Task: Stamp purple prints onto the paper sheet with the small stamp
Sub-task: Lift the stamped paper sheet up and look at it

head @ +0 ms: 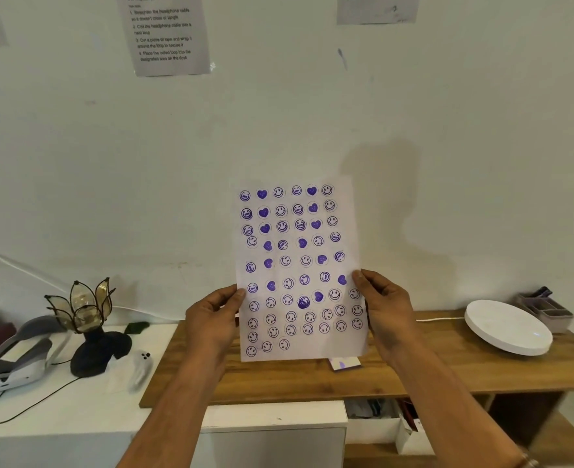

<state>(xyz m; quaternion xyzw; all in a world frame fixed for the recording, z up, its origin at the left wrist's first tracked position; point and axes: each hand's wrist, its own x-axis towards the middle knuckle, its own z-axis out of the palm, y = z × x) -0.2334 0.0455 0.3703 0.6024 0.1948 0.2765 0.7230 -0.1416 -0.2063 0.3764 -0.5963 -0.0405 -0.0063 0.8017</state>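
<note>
I hold the white paper sheet (299,268) upright in front of the wall, above the wooden table (414,369). Rows of purple prints cover it: smiley faces, hearts and laughing faces. My left hand (213,319) pinches its left edge and my right hand (385,305) pinches its right edge. Just below the sheet's bottom edge a small white and purple object (344,363) lies on the table; I cannot tell whether it is the stamp.
A white round disc (508,327) and a grey organiser tray (545,309) sit at the table's right. On the white surface to the left stand a flower-shaped lamp (86,319), a white headset (15,359) and a white controller (140,366). Papers are taped to the wall.
</note>
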